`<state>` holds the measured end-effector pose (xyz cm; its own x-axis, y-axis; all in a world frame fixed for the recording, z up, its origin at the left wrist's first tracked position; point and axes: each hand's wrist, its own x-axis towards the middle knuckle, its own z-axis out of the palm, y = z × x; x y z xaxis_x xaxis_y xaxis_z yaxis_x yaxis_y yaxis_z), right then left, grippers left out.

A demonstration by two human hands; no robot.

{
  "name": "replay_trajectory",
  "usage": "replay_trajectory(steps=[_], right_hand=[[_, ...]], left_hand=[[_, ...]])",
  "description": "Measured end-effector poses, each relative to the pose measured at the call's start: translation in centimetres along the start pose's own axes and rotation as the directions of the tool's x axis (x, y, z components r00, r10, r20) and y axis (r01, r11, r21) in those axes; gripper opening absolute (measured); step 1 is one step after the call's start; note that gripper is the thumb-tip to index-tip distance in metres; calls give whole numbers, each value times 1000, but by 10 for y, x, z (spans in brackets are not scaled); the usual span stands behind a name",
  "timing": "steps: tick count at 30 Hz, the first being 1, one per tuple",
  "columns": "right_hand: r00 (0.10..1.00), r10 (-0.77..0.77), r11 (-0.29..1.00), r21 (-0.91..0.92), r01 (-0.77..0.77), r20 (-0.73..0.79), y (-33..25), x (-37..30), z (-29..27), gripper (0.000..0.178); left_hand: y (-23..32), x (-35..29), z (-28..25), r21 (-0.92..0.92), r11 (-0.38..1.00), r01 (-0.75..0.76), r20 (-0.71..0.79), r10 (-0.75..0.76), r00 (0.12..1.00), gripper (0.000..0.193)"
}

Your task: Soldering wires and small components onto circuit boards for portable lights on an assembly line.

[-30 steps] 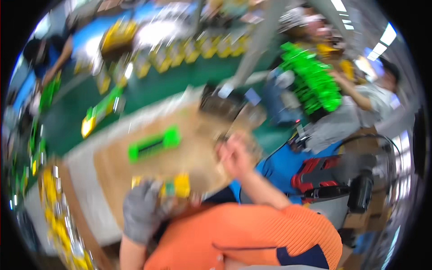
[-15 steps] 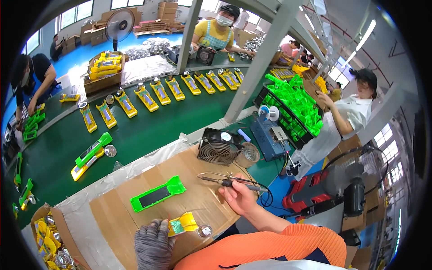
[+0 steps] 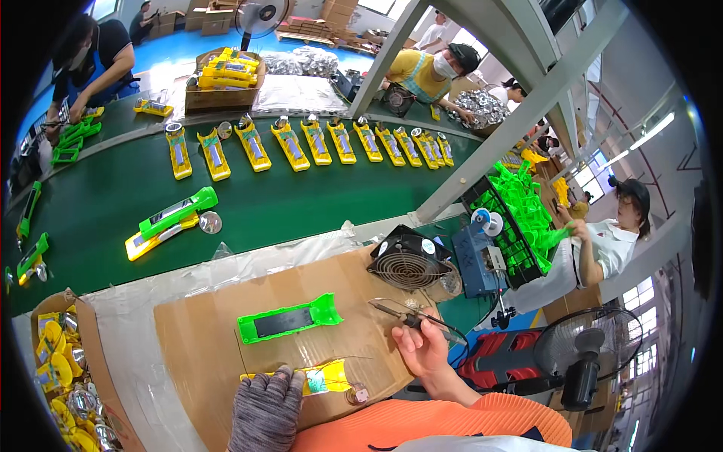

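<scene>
My left hand, in a grey glove, presses its curled fingers over a yellow flashlight housing at the cardboard's near edge. Thin wires run from the housing to a small round lamp part beside it. My right hand is bare and grips a soldering iron, its tip pointing left above the cardboard. Farther up, a green flashlight shell with a dark panel lies on the cardboard sheet, touched by neither hand.
Beyond the cardboard runs a green conveyor with several yellow housings. A small fan and blue soldering station stand right of the cardboard, near a black crate of green shells. A parts box sits left. Co-workers surround the line.
The view has tilted and shifted. My left hand has shifted along the yellow housing, whose left end now shows past the fingers. My right hand still holds the soldering iron.
</scene>
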<state>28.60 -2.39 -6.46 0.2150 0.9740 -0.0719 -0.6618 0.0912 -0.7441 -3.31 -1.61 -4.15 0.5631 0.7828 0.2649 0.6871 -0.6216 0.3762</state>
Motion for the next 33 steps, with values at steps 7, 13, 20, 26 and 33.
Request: replay_trajectory(steps=[7,13,20,26,33], right_hand=[[999,-3,1000,-10,3,35,2,3,-2,13],[1000,-1,1000,-2,1,-1,-2,1,-4,14],[999,-22,1000,6,22,41,2,2,-5,11],[1000,-7,1000,15,7,-4,2,0,-6,11],[1000,-1,1000,-23,1,8,1,0,-1,8]], left_hand=[[-3,-4,-2,42,998,-41,72,38,997,44],[-5,2,-7,56,996,-66,35,64,997,36],[-4,-5,-2,62,995,-82,19,81,997,31],[-5,-4,1,63,995,-73,27,72,997,34],[-6,-7,1,69,995,-65,55,61,997,42]])
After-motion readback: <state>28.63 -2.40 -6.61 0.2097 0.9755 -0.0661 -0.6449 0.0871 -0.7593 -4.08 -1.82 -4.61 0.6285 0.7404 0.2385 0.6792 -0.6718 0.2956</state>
